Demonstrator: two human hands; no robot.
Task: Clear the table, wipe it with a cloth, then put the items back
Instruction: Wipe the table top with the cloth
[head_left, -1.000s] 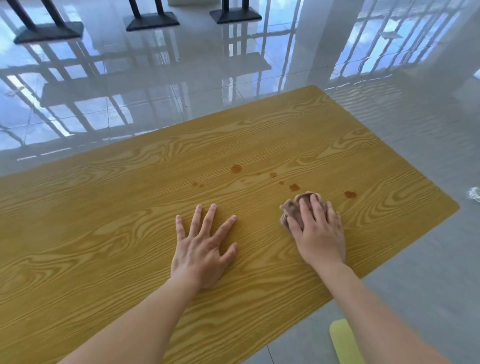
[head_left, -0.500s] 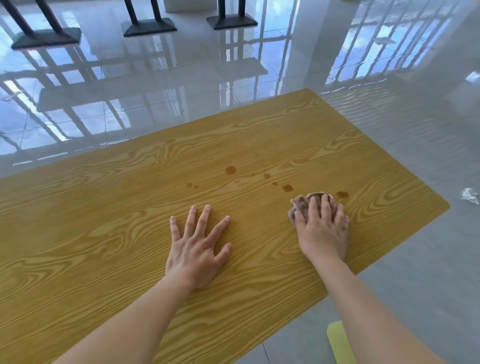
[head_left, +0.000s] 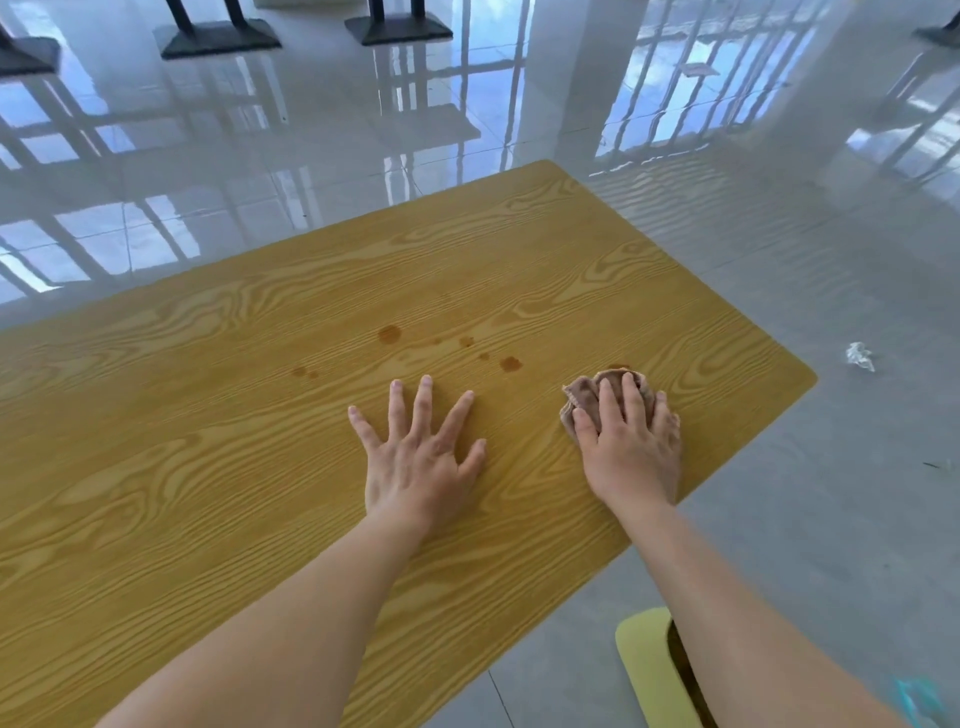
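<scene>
A yellow wood-grain table (head_left: 208, 415) fills the middle of the head view, with no items on it. Several brown stains (head_left: 389, 333) dot its surface in a loose row. My right hand (head_left: 631, 447) presses a crumpled brownish cloth (head_left: 584, 392) flat on the table near the right end; the cloth covers most of the rightmost stain. My left hand (head_left: 418, 457) lies flat on the wood with fingers spread, just below the stains and to the left of the cloth.
Glossy tiled floor surrounds the table. A crumpled white scrap (head_left: 860, 356) lies on the floor to the right. A yellow-green seat edge (head_left: 644, 660) sits below my right forearm. Black table bases (head_left: 221, 36) stand at the far end.
My right hand has slid the cloth rightward and slightly away, over the rightmost stain. My left hand stays flat on the table.
</scene>
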